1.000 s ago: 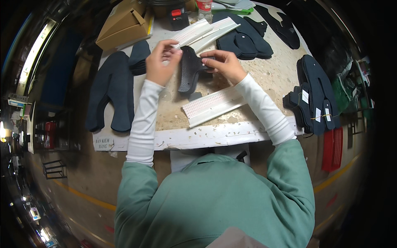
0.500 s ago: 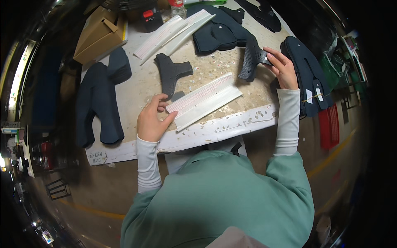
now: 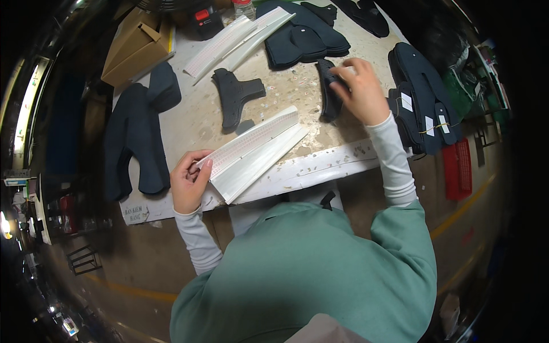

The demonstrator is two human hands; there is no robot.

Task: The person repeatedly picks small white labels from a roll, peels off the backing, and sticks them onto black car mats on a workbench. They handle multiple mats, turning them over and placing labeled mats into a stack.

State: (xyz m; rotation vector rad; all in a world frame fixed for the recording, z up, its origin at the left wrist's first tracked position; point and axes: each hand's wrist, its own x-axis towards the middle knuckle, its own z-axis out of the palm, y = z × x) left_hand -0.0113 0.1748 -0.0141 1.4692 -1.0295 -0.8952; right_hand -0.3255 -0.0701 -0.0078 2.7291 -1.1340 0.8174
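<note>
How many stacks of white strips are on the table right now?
2. One stack of white strips lies at the near edge, its end under the left hand; a second stack lies at the far side beside the cardboard box. Others may be hidden.

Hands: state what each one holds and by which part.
Left hand pinches the near end of a white sheet strip. Right hand grips a dark cut piece at its upper end.

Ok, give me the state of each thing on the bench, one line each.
Left hand: pinching the near end of the white strip sheet.
Right hand: gripping a dark perforated fabric piece, raised on edge.
Dark T-shaped fabric piece: lying flat, untouched.
Brown cardboard box: flaps open.
Dark fabric stack: piled, untouched.
</note>
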